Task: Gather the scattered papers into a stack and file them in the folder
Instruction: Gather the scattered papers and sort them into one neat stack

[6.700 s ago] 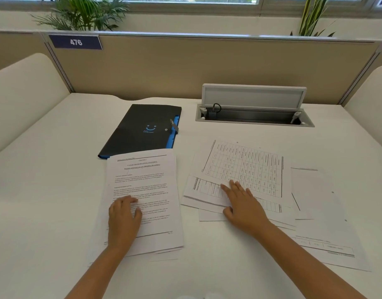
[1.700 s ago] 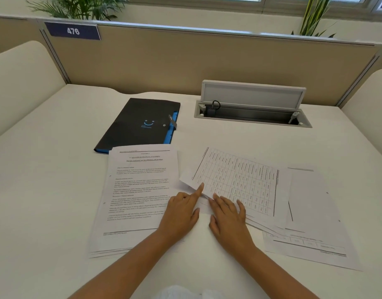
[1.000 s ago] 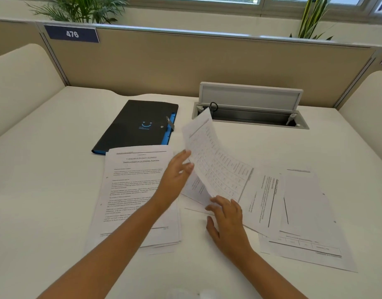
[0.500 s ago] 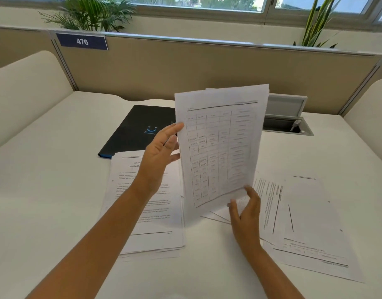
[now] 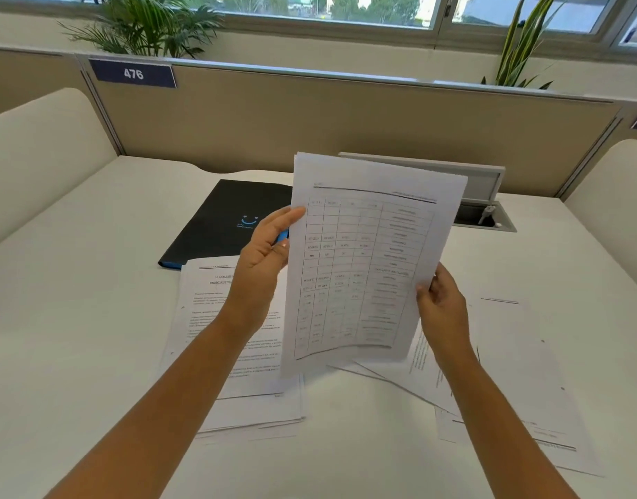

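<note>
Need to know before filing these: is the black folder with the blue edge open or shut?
Shut. The black folder with the blue edge lies flat on the white desk with its cover down; the left hand hides its clasp.

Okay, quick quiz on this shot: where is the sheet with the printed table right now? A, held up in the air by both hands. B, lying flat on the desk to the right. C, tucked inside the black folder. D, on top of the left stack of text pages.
A: the table sheet is lifted off the desk, with the left hand at its left edge and the right hand gripping its lower right edge.
</note>
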`<action>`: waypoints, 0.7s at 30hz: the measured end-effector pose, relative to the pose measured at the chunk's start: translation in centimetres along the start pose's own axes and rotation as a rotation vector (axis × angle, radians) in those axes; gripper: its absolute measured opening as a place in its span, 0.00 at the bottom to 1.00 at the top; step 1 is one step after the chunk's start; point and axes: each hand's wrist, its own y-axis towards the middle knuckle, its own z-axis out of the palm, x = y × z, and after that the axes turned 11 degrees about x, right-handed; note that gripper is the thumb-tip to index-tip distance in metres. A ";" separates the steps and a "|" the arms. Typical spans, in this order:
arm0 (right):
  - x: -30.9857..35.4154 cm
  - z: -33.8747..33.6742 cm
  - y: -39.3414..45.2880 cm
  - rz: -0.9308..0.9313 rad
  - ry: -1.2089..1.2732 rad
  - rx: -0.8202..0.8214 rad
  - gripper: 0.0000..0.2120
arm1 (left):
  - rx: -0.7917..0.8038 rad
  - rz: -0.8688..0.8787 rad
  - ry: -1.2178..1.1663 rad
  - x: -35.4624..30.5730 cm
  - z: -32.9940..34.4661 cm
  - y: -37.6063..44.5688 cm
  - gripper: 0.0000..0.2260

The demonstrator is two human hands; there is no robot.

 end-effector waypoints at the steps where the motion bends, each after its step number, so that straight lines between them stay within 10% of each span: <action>1: 0.5 0.0 -0.1 -0.040 0.010 -0.004 0.17 | 0.005 0.014 0.004 -0.2 0.1 0.0 0.14; 9: 2.1 0.4 -1.1 -0.174 0.094 0.018 0.15 | 0.026 0.013 0.104 -0.3 0.6 -0.5 0.11; 21: -3.2 1.6 -2.6 0.130 0.016 0.177 0.15 | 0.088 -0.378 0.159 6.3 1.4 -2.1 0.12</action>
